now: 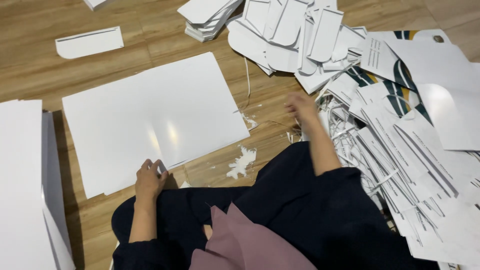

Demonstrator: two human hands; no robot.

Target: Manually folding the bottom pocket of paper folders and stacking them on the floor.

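Your left hand (148, 179) rests on the near edge of the large glossy white sheet (155, 120) lying flat on the wooden floor (30, 60), fingers curled onto the edge, pinching or pressing it; you cannot tell which. Your right hand (301, 106) is stretched out towards the heap of printed white cut-outs (400, 140) at your right, blurred, so whether it is open or holding anything cannot be told. That heap carries grey lines of print and dark green and yellow curved stripes, with thin paper strips (345, 137) tangled at its near edge. Beyond the sheet sits a pile of round-cornered white die-cut pieces (280, 30) and a small neat stack (207, 17). A single round-cornered piece (89, 42) lies far left. A tall stack of white sheets (22, 185) stands at your left. White scraps (242, 162) litter the floor between sheet and knee
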